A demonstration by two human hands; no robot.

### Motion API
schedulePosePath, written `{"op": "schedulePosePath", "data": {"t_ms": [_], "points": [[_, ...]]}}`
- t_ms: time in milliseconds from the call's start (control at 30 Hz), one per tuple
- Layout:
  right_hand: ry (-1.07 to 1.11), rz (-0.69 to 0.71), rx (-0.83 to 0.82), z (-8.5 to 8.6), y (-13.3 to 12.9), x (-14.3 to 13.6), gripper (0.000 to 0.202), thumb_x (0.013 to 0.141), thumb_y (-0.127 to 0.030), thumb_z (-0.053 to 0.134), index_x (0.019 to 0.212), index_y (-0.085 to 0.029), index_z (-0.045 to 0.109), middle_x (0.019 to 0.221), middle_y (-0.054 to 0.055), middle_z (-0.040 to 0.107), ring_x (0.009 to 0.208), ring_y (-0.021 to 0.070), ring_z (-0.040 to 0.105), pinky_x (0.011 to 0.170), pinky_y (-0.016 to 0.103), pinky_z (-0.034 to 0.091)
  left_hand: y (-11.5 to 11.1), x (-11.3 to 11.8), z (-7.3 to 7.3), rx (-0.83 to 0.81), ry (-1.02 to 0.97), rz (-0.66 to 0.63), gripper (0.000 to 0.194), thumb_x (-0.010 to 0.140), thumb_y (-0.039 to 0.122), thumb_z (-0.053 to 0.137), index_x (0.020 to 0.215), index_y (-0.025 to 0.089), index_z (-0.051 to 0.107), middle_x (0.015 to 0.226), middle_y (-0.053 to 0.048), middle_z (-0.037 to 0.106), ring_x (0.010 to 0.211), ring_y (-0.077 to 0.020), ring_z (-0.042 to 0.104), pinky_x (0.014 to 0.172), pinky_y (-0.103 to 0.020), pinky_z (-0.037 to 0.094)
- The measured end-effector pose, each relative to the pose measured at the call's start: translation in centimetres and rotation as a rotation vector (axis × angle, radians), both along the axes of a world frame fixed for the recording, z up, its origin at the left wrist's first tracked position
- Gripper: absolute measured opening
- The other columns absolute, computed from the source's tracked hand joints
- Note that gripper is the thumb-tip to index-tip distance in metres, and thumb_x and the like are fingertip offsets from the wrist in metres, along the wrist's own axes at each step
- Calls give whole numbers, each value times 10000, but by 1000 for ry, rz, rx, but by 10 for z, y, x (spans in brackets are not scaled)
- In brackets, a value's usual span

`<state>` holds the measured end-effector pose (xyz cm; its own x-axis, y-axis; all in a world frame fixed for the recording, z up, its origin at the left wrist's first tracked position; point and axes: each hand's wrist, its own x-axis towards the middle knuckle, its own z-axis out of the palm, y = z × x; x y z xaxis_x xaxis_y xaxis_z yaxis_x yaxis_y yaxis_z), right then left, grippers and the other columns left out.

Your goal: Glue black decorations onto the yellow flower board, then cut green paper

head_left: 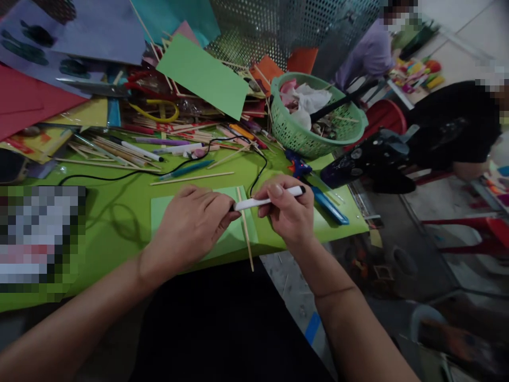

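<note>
Between my two hands is a white marker [254,202] with black ends, tilted slightly up to the right. My left hand [194,220] closes around its black left end. The fingers and thumb of my right hand [289,208] grip the barrel near the other end. Beneath them a light green paper sheet [212,249] lies at the front edge of the table. A thin wooden stick [247,239] crosses the paper under the marker, its near end poking past the table edge.
A green basket [318,140] of scraps stands at the back right, near a blue glue gun [296,164] and a blue cutter [330,207]. Sticks, pens and yellow-handled scissors [159,119] crowd the back. A black cable [115,176] crosses the green table [107,233]. People are at right.
</note>
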<state>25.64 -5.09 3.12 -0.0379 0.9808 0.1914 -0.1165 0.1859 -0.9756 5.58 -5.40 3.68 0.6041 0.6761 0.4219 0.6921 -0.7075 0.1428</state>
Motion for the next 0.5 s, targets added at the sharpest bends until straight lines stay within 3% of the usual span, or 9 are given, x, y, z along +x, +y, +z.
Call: {"op": "schedulePosePath", "data": {"t_ms": [100, 200, 267, 333, 400, 500], "points": [[4, -7, -5, 0, -2, -2, 295, 862, -498, 722, 738, -230, 737, 669, 1, 681, 441, 90, 521, 406, 241, 429, -2, 6, 3, -26, 5, -10, 450, 1084, 383, 293, 799, 199, 588, 682, -46, 614, 652, -225, 563, 670, -378, 331], [42, -72, 18, 4, 2, 13, 268, 859, -440, 711, 684, -240, 673, 618, -15, 607, 426, 83, 456, 370, 240, 324, -1, -5, -4, -128, 20, 26, 449, 1068, 427, 303, 796, 214, 589, 689, -45, 613, 660, -230, 564, 672, -378, 354], [121, -243, 121, 11, 9, 36, 304, 836, -377, 707, 600, -247, 567, 525, -50, 443, 402, 74, 324, 362, 243, 225, 0, -26, -13, -228, 33, 187, 437, 1047, 433, 309, 776, 225, 582, 675, -45, 608, 646, -234, 558, 649, -378, 362], [193, -424, 260, 16, 15, 64, 343, 845, -314, 667, 558, -248, 491, 492, -74, 247, 421, 87, 203, 399, 267, 227, 1, -54, -24, -296, 46, 436, 431, 1038, 381, 270, 783, 221, 579, 691, -54, 614, 640, -232, 562, 634, -384, 376], [114, -506, 285, 16, 18, 83, 331, 869, -339, 633, 576, -253, 506, 492, -59, 269, 427, 104, 234, 423, 299, 246, 4, -79, -31, -377, 105, 463, 414, 1029, 392, 289, 873, 202, 622, 821, -75, 680, 773, -251, 630, 749, -415, 444], [70, -463, 237, 3, 17, 89, 302, 869, -458, 665, 663, -253, 582, 599, -35, 423, 480, 110, 358, 478, 297, 333, 12, -101, -34, -278, 166, 498, 569, 1026, 514, 187, 1040, 215, 670, 940, -86, 673, 949, -303, 661, 820, -475, 444]]}}
